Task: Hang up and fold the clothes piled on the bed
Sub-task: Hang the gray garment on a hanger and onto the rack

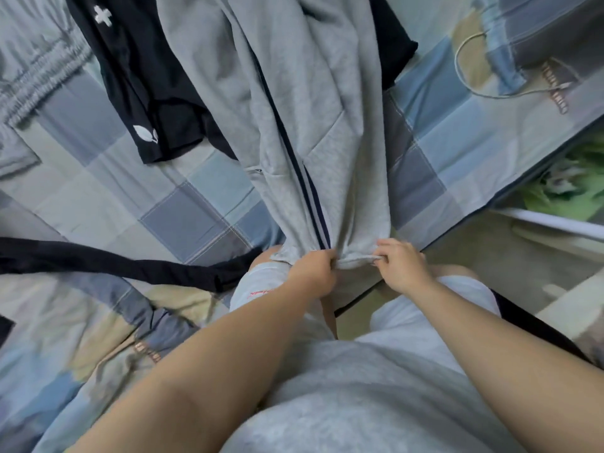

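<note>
Head view: left hand (310, 273) and right hand (402, 267) fingers apparently pinch grey trousers (313, 119) hem.

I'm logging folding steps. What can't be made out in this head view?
All head view.
Grey striped garment: upper part cut off by top edge; its type unclear.
Black printed garment: partly under the grey one.
Left hand: fingertips hidden by gripped hem.
Green object: blurred.

Blue, grey and beige checked bed (183, 220), pale floor (474, 263) alongside, soft even light
</note>
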Demonstrator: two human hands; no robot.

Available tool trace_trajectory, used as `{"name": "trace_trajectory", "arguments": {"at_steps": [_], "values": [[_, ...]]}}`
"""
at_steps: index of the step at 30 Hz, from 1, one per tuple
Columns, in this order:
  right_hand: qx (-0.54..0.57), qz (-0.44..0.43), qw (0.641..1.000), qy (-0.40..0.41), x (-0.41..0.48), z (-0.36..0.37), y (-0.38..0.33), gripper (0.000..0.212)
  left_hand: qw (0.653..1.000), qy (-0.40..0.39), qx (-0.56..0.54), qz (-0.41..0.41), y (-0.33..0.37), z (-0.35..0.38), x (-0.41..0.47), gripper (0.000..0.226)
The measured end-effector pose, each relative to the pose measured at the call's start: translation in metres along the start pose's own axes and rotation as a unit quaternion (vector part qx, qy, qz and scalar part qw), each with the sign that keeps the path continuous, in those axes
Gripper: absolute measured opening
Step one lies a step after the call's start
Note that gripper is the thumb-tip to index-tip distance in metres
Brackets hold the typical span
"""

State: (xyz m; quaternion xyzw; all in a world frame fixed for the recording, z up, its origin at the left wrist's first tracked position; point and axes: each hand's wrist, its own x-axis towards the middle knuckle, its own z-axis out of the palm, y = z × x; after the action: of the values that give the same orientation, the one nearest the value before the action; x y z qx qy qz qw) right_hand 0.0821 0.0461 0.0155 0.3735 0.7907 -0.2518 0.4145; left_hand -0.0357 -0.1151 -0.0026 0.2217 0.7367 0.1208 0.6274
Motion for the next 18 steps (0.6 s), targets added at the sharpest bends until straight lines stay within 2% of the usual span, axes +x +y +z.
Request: {"name": "trace_trajectory", "arguments": {"at_steps": [3, 6, 12, 15, 18], "values": [[0.066, 0.003, 0.997, -0.030, 0.005, -0.018, -0.010, 0.022, 0.999, 0.039, -0.026, -0.012, 0.001, -0.022, 0.002, 0.020], [0.118, -0.034, 0.992, -0.029, 0.015, -0.041, -0.033, 0.034, 0.994, 0.103, 0.023, -0.001, 0.000, -0.055, 0.010, 0.024], [0.192, -0.141, 0.964, 0.120, 0.077, -0.118, -0.108, 0.054, 0.942, 0.326, 0.070, 0.037, -0.009, -0.165, 0.048, 0.022], [0.199, -0.173, 0.949, 0.173, 0.120, -0.160, -0.146, 0.065, 0.916, 0.395, 0.062, 0.023, -0.010, -0.218, 0.073, 0.037], [0.191, -0.147, 0.956, 0.166, 0.158, -0.185, -0.182, 0.091, 0.916, 0.399, -0.038, 0.033, -0.006, -0.266, 0.098, 0.069]]}}
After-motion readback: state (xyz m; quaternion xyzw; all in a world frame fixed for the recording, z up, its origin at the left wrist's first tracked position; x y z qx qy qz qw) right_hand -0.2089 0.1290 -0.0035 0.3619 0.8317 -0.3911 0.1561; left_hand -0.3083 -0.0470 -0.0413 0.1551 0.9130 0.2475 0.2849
